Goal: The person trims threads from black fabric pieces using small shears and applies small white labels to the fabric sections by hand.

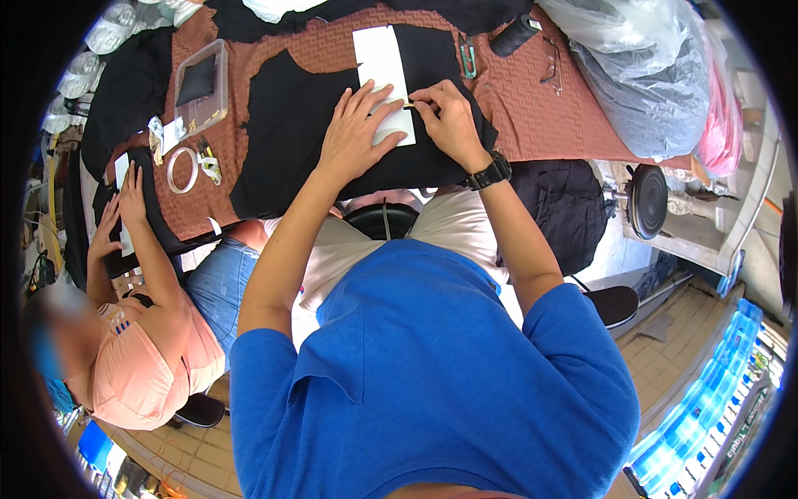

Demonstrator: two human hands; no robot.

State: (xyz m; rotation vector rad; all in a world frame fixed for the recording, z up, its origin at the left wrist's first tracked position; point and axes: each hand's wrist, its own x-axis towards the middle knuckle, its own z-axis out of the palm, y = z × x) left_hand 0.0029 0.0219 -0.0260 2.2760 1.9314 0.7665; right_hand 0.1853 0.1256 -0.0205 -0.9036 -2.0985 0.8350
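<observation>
A black cloth piece [287, 104] lies spread before me, with a white paper strip [379, 54] upright on top of it. My left hand [359, 131] rests flat on the strip and the cloth, fingers spread. At the strip's right edge my right hand [447, 119], a black watch on its wrist, pinches a small thin yellowish stick [408, 106]. Its tip is at the paper's edge; its exact kind is too small to tell. Beyond my right hand lie green-handled thread snips [467, 58].
A black thread cone [515, 36], eyeglasses [551, 66] and stuffed plastic bags [648, 79] are on the right. Leftward lie a clear plastic box [202, 87] and a white tape ring [182, 170]. A co-worker's hands [125, 208] press another white strip on black cloth at the far left.
</observation>
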